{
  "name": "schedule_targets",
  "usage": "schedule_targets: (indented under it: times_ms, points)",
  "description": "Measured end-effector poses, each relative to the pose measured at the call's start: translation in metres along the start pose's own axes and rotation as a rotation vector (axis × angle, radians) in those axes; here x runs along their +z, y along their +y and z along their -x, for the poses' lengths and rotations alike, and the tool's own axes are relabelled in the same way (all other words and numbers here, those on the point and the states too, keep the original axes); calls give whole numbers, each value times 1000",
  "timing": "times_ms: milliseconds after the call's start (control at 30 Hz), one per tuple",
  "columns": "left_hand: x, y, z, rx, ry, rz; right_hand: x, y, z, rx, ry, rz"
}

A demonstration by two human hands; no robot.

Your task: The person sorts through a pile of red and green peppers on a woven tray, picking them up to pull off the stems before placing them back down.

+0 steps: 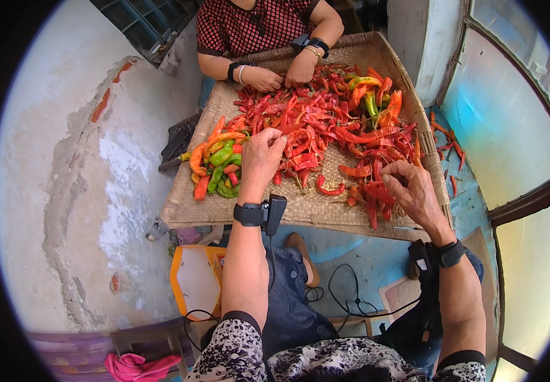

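Observation:
A large woven tray (192, 202) holds a heap of wrinkled red chili peppers (307, 114). My left hand (262, 158) is over the middle of the tray, its thumb and fingers pinched on a red chili pepper (296, 131) at the heap's near side. At the tray's right side my right hand (413, 193) hovers beside more red chilies, fingers curled and thumb close to the index finger; what they hold, if anything, is too small to make out. A single curved red chili (330, 186) lies apart between my hands.
Green peppers (222, 156) and orange ones lie at the tray's left; another mixed group (377, 95) sits far right. Across the tray, a person's two hands (281, 77) work in the heap. A cracked wall stands left, glass panes right. Black cables (351, 302) hang below.

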State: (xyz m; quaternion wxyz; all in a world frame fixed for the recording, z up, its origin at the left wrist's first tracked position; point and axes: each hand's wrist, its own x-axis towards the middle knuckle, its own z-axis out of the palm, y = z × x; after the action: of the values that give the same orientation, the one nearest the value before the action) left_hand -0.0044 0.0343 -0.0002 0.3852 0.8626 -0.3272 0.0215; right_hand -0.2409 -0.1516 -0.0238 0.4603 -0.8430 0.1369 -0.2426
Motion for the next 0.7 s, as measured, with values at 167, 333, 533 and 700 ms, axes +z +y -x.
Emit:
schedule_targets:
  times_ms: [167,333,533,700]
  points:
    - [1,0,-3,-4,158,63,4,1,4,7,-22,2]
    - [15,11,10,210,-49,-158,1,0,1,29,-33,13]
    - [47,-8,35,652,-473,-152,1,0,-1,31,-29,-34]
    - [49,1,25,505,-635,-220,-3,0,0,43,-14,-41]
